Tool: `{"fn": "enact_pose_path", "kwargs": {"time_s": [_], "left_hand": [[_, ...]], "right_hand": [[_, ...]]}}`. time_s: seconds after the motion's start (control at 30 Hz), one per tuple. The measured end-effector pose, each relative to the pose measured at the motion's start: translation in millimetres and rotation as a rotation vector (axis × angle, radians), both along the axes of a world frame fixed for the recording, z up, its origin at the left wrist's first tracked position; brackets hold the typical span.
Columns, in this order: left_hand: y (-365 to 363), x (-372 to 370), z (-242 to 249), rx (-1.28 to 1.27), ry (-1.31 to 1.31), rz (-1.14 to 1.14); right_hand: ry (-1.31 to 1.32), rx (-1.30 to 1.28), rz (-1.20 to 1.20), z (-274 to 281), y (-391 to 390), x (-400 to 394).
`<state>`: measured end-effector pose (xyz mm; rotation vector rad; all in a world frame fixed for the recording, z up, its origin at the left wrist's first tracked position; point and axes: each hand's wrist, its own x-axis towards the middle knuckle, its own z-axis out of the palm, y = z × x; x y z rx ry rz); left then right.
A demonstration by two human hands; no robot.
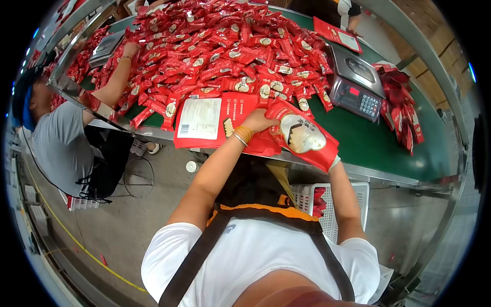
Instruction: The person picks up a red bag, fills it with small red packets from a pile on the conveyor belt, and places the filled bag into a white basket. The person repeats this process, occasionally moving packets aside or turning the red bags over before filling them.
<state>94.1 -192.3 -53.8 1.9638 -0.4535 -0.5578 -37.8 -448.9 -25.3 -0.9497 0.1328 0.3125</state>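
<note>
A red printed packaging bag (306, 137) with a white oval panel is held slanted over the front edge of the table. My left hand (259, 121), with yellow bands and a bangle at the wrist, grips the bag's upper left edge. At the lower right end of the bag, my right hand (335, 162) is mostly hidden by it; only a pale cuff-like edge and the wrist show, and its fingers are out of sight. Below my left hand lies a stack of flat red bags (201, 118), the top one with a white label and barcode facing up.
Small red snack packets (220, 56) form a large heap on the green table (353, 143). A digital scale (356, 84) stands right of it, beside more red packets (401, 110). Under the table is a white basket (362, 199). A co-worker (61, 133) sits at the left, reaching into packets.
</note>
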Motion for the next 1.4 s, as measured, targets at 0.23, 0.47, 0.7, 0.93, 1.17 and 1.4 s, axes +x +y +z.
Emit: {"fn": "enact_pose_path", "kwargs": {"time_s": [0.23,0.47,0.7,0.93,1.17,1.4], "left_hand": [[0.4,-13.1,-6.6,0.136,-0.301,0.211],[26.0,-19.3,18.7,-0.288,0.129,0.163],[61.0,-56.0,23.2,-0.49,0.356,0.15],[89.8,-76.7,8.1,-0.624,0.486,0.23],[106.5,-90.7,-4.4,-0.564,0.316,0.289],[105.1,-98.7,12.5,-0.597,0.331,0.287]], "right_hand": [[-0.094,-0.114,0.018,3.2,8.6,-2.9],[-0.357,-0.431,0.099,12.8,30.0,-20.2],[-0.924,-1.076,0.257,25.9,67.0,-34.7],[-1.001,-1.082,0.392,0.0,97.7,-29.2],[0.072,0.761,0.446,-68.5,116.4,-14.3],[-0.213,0.613,0.491,-110.8,117.1,-2.4]]}}
